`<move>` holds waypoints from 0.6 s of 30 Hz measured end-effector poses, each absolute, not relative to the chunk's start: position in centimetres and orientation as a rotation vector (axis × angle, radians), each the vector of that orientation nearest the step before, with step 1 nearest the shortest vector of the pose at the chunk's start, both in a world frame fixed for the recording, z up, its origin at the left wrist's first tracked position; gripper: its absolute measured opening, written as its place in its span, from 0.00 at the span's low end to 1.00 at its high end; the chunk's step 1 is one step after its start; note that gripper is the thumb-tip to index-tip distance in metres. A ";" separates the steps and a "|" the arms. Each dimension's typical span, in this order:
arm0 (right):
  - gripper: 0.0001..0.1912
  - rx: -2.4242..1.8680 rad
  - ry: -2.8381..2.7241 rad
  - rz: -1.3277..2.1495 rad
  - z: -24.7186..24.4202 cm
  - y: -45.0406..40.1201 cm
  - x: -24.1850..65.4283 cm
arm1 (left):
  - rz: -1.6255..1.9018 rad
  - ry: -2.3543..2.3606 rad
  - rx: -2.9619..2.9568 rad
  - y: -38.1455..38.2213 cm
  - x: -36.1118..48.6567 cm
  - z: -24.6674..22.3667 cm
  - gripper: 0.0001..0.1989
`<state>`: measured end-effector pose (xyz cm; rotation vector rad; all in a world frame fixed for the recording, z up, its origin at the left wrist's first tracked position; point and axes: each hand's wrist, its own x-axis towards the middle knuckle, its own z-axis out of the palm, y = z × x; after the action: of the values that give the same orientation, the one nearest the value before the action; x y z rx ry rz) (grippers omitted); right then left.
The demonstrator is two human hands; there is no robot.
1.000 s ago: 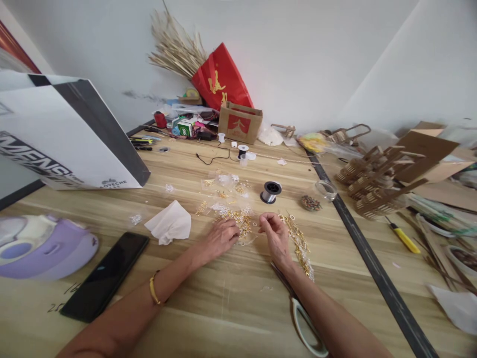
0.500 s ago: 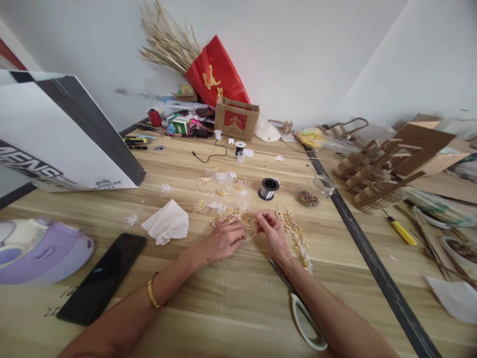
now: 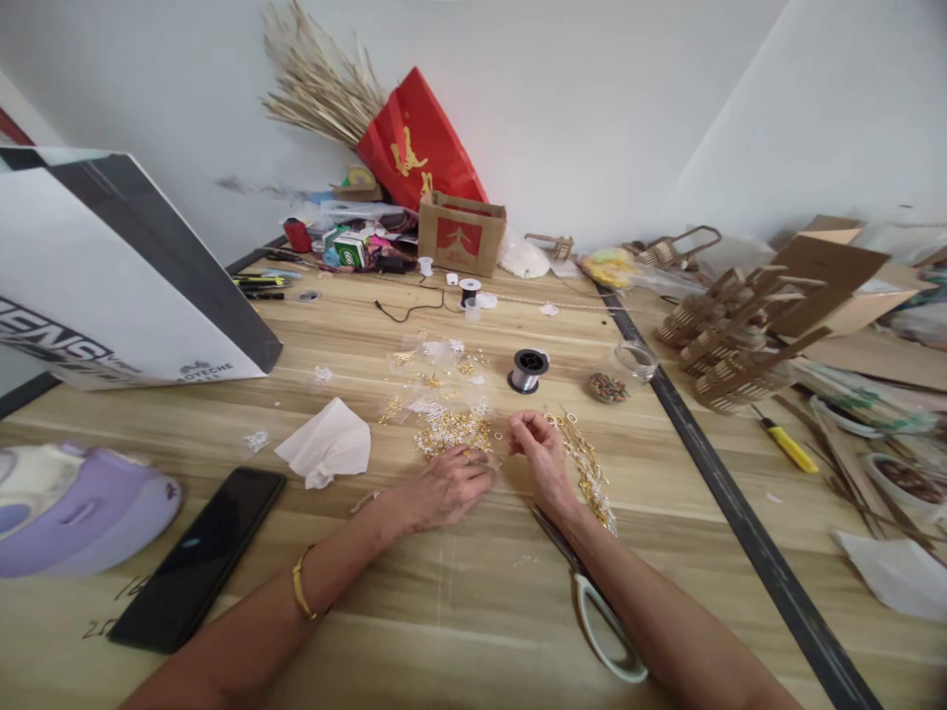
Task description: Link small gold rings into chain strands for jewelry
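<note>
The person's left hand (image 3: 450,485) lies palm down at the near edge of the bead pile (image 3: 453,432), its fingers bent closely together; whether they grip something, one cannot tell. The right hand (image 3: 542,456) is beside the gold strands (image 3: 588,468), with thumb and forefinger nearly closed; anything between them is too small to see. 1 wire spool (image 3: 528,371) stands beyond this hand, and 1 pair of scissors (image 3: 592,600) lies partly under the right forearm.

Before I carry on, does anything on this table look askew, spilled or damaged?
The red bag tilts steeply behind the brown paper bag rather than standing upright. Small gold and silver pieces lie loose in a heap by the left hand; spilled or laid out, I cannot tell. I see no damage.
</note>
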<state>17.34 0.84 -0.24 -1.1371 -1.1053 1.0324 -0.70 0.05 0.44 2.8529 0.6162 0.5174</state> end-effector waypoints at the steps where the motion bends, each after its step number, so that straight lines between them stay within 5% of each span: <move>1: 0.12 -1.138 -1.102 1.036 -0.3 0.9 17.4 | 0.512 0.606 2.848 0.1 -0.7 0.4 0.09; 18: 0.11 -1.140 -1.107 1.058 -0.2 0.9 17.3 | 0.502 0.632 2.680 0.6 -0.7 1.0 0.09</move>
<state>17.33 0.92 -0.22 -1.1398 -1.1072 1.0577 -0.73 0.58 0.98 2.6796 0.6316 0.5020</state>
